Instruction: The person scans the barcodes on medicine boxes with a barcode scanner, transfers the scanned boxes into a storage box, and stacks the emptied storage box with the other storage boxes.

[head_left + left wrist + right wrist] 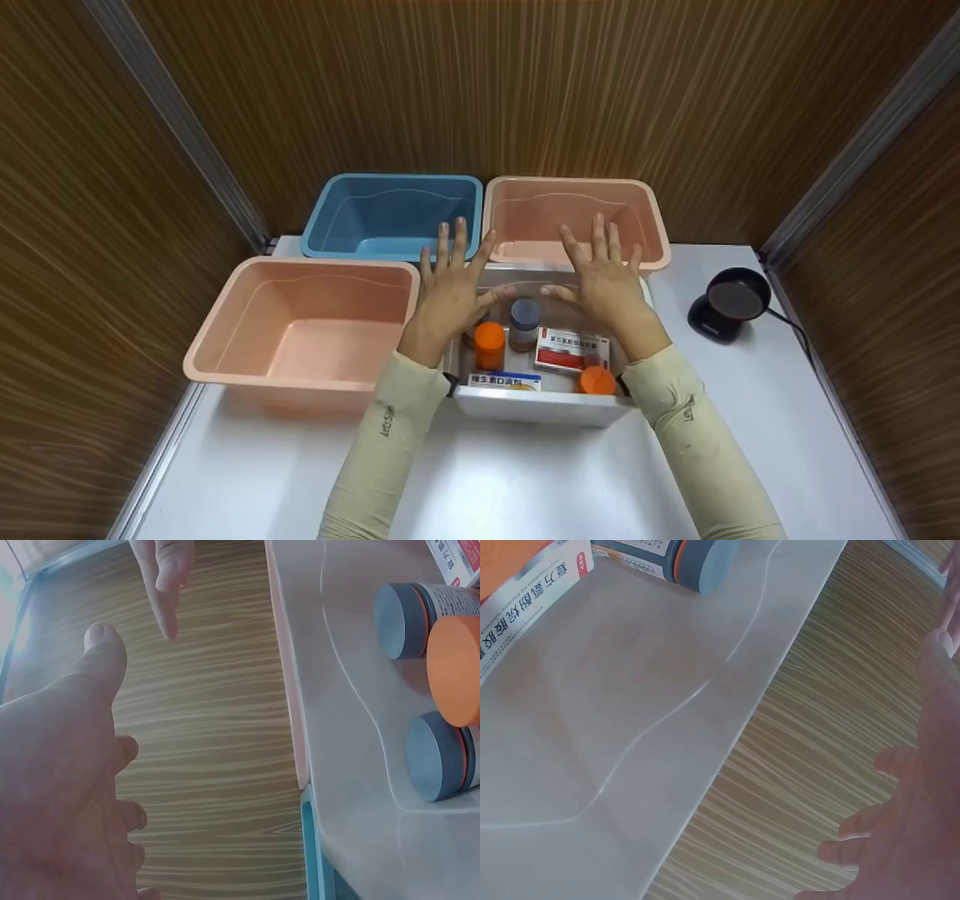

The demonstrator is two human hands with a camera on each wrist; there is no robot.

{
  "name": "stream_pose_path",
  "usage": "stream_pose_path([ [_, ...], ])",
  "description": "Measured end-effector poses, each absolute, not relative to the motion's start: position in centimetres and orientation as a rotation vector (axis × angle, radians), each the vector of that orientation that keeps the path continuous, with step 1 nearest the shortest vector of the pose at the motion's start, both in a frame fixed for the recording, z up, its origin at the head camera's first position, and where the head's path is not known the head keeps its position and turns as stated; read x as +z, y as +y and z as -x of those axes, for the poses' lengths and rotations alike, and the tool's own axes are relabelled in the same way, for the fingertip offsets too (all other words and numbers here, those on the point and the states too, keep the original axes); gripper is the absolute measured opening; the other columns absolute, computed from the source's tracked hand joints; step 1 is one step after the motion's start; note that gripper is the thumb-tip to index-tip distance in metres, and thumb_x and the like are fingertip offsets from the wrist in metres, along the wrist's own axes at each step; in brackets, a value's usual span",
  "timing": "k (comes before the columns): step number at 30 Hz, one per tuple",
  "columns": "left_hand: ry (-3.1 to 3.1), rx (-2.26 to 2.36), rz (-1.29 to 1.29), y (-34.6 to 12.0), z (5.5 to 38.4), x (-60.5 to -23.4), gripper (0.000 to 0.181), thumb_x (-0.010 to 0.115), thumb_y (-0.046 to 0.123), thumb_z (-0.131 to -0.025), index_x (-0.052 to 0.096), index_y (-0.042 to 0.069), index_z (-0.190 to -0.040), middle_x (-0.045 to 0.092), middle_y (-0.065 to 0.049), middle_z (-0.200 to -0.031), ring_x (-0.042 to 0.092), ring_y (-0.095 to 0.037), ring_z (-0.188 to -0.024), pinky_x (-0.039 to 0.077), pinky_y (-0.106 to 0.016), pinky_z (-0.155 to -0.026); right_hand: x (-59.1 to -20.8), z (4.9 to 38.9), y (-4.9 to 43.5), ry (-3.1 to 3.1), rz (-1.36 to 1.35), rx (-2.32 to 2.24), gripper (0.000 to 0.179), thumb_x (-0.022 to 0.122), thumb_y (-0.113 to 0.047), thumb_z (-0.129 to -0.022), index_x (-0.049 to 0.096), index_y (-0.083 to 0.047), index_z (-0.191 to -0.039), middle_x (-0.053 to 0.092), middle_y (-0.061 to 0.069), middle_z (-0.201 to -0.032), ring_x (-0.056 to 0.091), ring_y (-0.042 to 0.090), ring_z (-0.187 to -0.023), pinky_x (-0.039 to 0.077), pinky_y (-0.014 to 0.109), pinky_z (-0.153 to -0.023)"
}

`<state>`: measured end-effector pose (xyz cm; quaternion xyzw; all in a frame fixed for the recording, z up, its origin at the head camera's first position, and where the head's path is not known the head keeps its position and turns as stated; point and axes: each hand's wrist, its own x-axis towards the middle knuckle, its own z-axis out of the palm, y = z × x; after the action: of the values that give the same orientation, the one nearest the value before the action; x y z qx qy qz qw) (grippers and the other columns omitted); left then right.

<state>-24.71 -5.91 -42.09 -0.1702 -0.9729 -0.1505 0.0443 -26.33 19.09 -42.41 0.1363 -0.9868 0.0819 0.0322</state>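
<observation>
Both hands hover above a white bin [540, 409] with fingers spread and nothing in them. My left hand [450, 300] is over the bin's left side; my right hand [611, 292] is over its right side. Inside the bin stand an orange-capped bottle [490, 346] and a grey-capped bottle [524, 324]. A red-and-white medicine box [571, 349] lies to their right, and another orange cap [596, 381] shows at the front right. Along the front wall is a blue-and-white box [504, 381]. Another grey-capped bottle [435, 757] shows in the left wrist view, mostly hidden by the left hand in the head view.
A blue bin [390, 180] and a pink bin [570, 182] stand behind the white one. A larger pink bin [300, 382] sits at the left. On the right is a black round device [731, 300] with a cable. Wood-grain walls enclose the white table [540, 487].
</observation>
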Motion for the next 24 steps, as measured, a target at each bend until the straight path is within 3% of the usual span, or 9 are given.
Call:
stream_pose_path([
  [6,-2.959,-0.507,0.522,-6.5,24.0,-42.1,0.091,0.042,0.074,-0.092,0.010,0.028,-0.164,-0.014,-0.013,-0.167,-0.018,-0.037,-0.150,-0.007,-0.061,-0.116,-42.1,26.1,19.0,-3.038,-0.436,0.267,0.098,0.063,-0.064,-0.089,0.014,-0.023,-0.164,-0.003,0.031,-0.163,0.003,0.051,-0.148,0.002,0.076,-0.109],
  [13,-2.908,-0.580,0.549,-7.0,22.9,-42.5,0.090,0.052,0.067,-0.093,0.014,0.027,-0.164,-0.009,-0.014,-0.168,-0.014,-0.038,-0.151,-0.005,-0.061,-0.116,-41.8,25.9,18.7,-3.022,-0.467,0.316,0.095,0.061,-0.064,-0.091,0.020,-0.019,-0.163,0.004,0.031,-0.163,0.008,0.051,-0.148,0.000,0.074,-0.110],
  [20,-2.879,-0.650,0.579,-7.6,21.5,-43.4,0.090,0.050,0.068,-0.094,0.012,0.027,-0.164,-0.013,-0.012,-0.167,-0.016,-0.035,-0.151,-0.005,-0.060,-0.117,-41.5,25.9,18.3,-2.949,-0.576,0.305,0.092,0.063,-0.062,-0.091,0.028,-0.014,-0.161,0.018,0.030,-0.162,0.022,0.049,-0.146,0.015,0.070,-0.112],
  [24,-2.880,-0.696,0.578,-7.9,20.7,-44.1,0.091,0.054,0.064,-0.094,0.010,0.027,-0.164,-0.013,-0.011,-0.167,-0.015,-0.033,-0.151,-0.004,-0.058,-0.118,-41.3,25.8,17.9,-2.934,-0.627,0.319,0.089,0.062,-0.060,-0.092,0.029,-0.013,-0.161,0.021,0.029,-0.162,0.026,0.049,-0.145,0.018,0.067,-0.113],
])
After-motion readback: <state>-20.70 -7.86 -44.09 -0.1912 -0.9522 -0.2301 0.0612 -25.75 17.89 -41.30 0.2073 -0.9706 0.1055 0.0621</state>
